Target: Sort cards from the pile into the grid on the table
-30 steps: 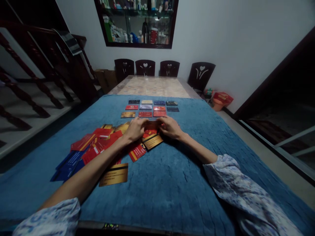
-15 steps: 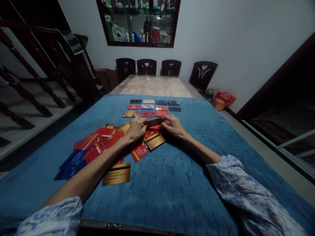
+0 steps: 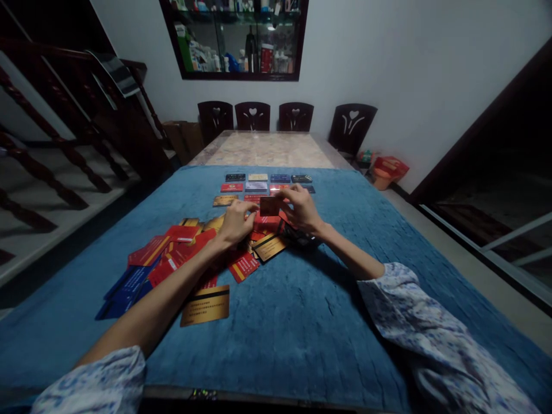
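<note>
Between the thumb and fingers of my right hand a dark card is held upright. My left hand is just to its left, thumb and fingertips close to a red card below; whether they grip it is unclear. Under and left of my hands lies a loose heap of red cards, blue cards and gold cards. A gold card lies apart near my left forearm. Beyond my hands, cards are laid in rows, among them a gold one and a white one.
A blue cloth covers the near part of the long table. Four dark chairs stand at the far end. A red bag over a bin is at the right, a wooden railing at the left.
My right hand has risen slightly with the dark card, now upright. My left hand has come away from that card. More dark cards show below my right hand, and the view has shifted slightly.
</note>
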Motion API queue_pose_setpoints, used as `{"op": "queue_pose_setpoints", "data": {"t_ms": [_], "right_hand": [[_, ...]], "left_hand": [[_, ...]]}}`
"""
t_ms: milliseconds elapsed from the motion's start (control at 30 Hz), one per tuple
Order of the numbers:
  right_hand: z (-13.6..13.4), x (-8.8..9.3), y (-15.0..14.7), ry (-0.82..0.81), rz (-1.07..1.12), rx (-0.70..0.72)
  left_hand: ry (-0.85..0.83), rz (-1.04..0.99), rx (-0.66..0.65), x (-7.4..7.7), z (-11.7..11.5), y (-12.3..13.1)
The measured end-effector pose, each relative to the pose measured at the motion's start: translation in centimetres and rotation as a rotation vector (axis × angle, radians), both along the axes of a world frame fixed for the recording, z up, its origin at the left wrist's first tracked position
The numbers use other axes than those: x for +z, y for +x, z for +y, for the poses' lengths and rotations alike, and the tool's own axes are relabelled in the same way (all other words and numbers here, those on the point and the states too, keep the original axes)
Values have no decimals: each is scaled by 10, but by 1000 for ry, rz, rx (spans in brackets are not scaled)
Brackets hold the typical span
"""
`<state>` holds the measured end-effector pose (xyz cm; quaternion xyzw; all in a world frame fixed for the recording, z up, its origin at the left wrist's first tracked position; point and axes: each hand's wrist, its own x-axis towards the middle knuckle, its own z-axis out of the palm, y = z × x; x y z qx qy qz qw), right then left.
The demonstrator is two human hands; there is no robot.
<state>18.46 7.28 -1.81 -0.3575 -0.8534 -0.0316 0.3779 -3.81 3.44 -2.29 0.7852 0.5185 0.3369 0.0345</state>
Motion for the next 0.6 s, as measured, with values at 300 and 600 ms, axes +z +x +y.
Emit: {"op": "queue_pose_setpoints", "data": {"t_ms": [300, 600], "right_hand": [[-3, 15, -11, 135, -286, 43], [3, -3, -26, 144, -200, 72]], "left_hand": [[149, -123, 50, 11, -11, 7], [93, -97, 6, 3, -10, 5]]}}
